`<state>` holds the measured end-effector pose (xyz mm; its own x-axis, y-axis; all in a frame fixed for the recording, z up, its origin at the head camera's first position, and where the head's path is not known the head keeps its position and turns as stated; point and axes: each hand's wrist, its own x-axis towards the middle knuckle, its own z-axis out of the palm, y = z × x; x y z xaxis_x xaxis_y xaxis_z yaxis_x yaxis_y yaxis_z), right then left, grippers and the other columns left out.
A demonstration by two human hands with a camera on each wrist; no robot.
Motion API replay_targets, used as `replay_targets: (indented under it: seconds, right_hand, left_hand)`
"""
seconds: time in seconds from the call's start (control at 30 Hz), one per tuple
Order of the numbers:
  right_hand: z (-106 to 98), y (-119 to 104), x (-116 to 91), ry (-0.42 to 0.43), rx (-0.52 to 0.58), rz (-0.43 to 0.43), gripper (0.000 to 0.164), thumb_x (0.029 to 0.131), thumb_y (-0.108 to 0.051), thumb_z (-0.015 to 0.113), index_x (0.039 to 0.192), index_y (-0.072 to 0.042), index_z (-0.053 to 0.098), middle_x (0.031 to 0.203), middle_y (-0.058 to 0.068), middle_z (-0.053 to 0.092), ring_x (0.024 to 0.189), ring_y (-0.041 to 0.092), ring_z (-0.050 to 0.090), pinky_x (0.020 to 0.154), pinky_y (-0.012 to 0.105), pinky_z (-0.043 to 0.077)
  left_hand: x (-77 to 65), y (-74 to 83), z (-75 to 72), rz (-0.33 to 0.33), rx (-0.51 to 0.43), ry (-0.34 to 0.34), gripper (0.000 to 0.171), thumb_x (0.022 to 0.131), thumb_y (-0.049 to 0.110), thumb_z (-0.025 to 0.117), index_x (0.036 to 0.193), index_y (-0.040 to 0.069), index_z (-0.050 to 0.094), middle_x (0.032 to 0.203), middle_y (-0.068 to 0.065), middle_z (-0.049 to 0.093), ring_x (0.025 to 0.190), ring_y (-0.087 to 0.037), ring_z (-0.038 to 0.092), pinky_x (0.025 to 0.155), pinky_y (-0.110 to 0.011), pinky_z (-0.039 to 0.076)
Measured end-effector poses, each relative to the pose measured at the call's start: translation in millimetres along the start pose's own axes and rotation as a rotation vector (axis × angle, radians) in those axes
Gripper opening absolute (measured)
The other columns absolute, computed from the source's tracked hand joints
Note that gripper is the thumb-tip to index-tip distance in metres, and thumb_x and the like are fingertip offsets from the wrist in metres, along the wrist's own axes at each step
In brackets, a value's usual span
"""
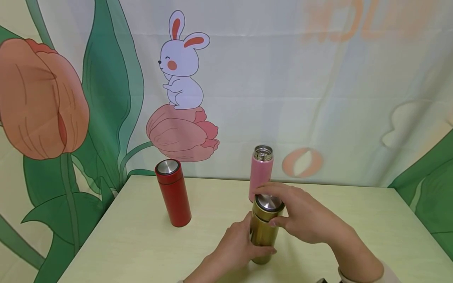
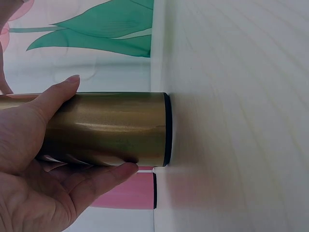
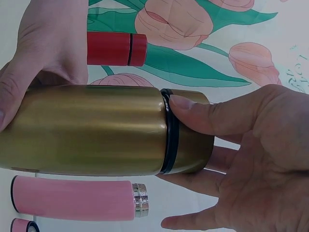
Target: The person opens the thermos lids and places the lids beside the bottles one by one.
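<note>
A gold thermos flask [image 1: 263,234] stands upright near the front of the table, its steel-topped lid [image 1: 269,203] on its neck. My left hand [image 1: 238,244] grips the lower body, thumb on one side and fingers on the other, as the left wrist view also shows. From the right, my right hand [image 1: 306,214] holds the lid between thumb and fingers. A black ring [image 3: 170,130] shows between lid and body in the right wrist view. Close behind the gold flask stands a pink thermos flask [image 1: 261,173] with its threaded steel mouth uncovered.
A red thermos flask [image 1: 175,196] with its lid on stands to the left on the pale table [image 1: 116,243]. The small pink lid [image 3: 21,225] lies beside the pink flask. A printed cloth [image 1: 247,78] with a rabbit and tulips hangs behind the table.
</note>
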<state>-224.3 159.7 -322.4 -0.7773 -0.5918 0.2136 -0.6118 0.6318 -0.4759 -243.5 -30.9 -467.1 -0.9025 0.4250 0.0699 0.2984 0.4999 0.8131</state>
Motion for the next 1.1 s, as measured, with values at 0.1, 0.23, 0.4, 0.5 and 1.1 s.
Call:
replay_targets:
  seconds: [0.1, 0.23, 0.4, 0.5, 1.1]
  right_hand:
    - [-0.6, 0.9, -1.0, -0.003, 0.018, 0.002, 0.071, 0.083, 0.004, 0.082, 0.142, -0.027, 0.057, 0.137, -0.011, 0.064, 0.127, 0.016, 0.063, 0.106, 0.046, 0.052]
    - [-0.5, 2.4, -1.9, 0.0, 0.038, 0.007, 0.077, 0.083, 0.001, 0.082, 0.148, -0.027, 0.053, 0.141, -0.01, 0.062, 0.127, 0.016, 0.063, 0.106, 0.047, 0.052]
    - [2.5, 1.4, -1.1, 0.054, 0.015, 0.034, 0.076, 0.081, -0.012, 0.088, 0.146, -0.032, 0.053, 0.138, -0.011, 0.062, 0.123, 0.015, 0.062, 0.104, 0.047, 0.051]
    - [5.0, -1.9, -1.3, 0.098, -0.016, 0.078, 0.068, 0.08, -0.027, 0.09, 0.139, -0.034, 0.057, 0.134, -0.01, 0.063, 0.12, 0.015, 0.062, 0.1, 0.047, 0.051]
    - [21.7, -28.8, -2.1, 0.23, -0.316, 0.32, 0.078, 0.076, -0.057, 0.087, 0.136, -0.012, 0.064, 0.103, 0.002, 0.062, 0.077, 0.015, 0.061, 0.066, 0.034, 0.051]
  left_hand:
    - [0.1, 0.2, 0.1, -0.002, 0.001, -0.002, 0.071, 0.076, 0.05, 0.09, 0.131, 0.027, 0.052, 0.118, 0.01, 0.071, 0.104, -0.004, 0.065, 0.092, -0.034, 0.054]
    - [0.3, 0.8, -0.3, -0.014, -0.003, -0.01, 0.071, 0.077, 0.051, 0.09, 0.132, 0.027, 0.051, 0.119, 0.01, 0.071, 0.106, -0.005, 0.066, 0.094, -0.036, 0.055]
    - [0.6, 0.8, -0.5, -0.019, 0.019, -0.004, 0.071, 0.077, 0.054, 0.089, 0.132, 0.028, 0.051, 0.118, 0.011, 0.071, 0.107, -0.006, 0.066, 0.094, -0.038, 0.055]
    - [0.7, 0.6, -0.3, -0.008, 0.042, 0.006, 0.072, 0.077, 0.055, 0.088, 0.132, 0.027, 0.051, 0.118, 0.011, 0.071, 0.107, -0.008, 0.067, 0.094, -0.038, 0.055]
    - [0.5, -0.9, 1.5, -0.015, 0.025, 0.009, 0.078, 0.077, 0.053, 0.089, 0.138, 0.028, 0.048, 0.116, 0.009, 0.071, 0.102, -0.005, 0.065, 0.089, -0.033, 0.054]
